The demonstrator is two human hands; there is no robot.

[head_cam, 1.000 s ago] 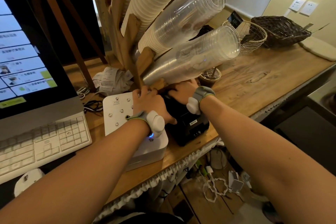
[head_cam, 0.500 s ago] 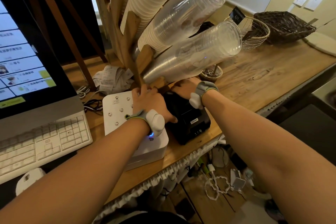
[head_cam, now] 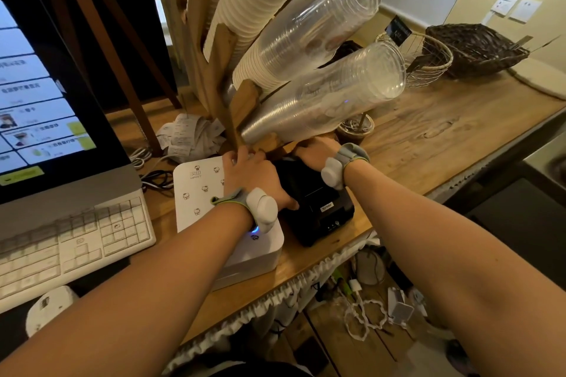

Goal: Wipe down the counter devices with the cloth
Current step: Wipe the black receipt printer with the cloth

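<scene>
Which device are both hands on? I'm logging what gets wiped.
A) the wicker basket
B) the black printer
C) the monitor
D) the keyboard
B: the left hand and right hand both rest on the black printer, which sits beside the white box; no cloth is visible.

A small white label on the black printer [head_cam: 318, 205] read roughly "Xprinter". At nine o'clock, the monitor [head_cam: 39, 107] showed menu text too blurred to read.
</scene>
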